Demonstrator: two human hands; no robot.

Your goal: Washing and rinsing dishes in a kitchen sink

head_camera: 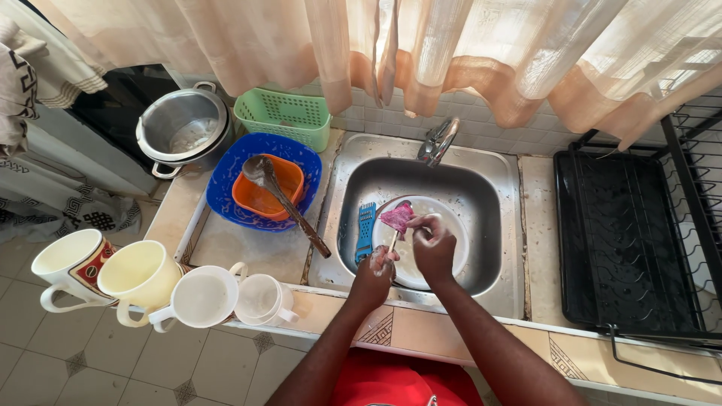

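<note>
Both my hands are over the steel sink [492, 192]. My left hand [376, 271] grips the thin handle of a utensil, soapy at the fingers. My right hand [432, 244] holds a pink scrubbing cloth [396, 217] against the upper end of that utensil. Under my hands a white plate [451, 233] lies flat in the basin. A blue brush [365, 229] leans inside the basin at its left wall.
Tap [438, 140] at the sink's back. Left counter: blue basin [226, 188] holding an orange bowl [259, 199] and a ladle [289, 207], a green basket [284, 114], a steel pot [183, 128]. Several mugs [143, 278] line the front edge. Black dish rack [624, 240] at right.
</note>
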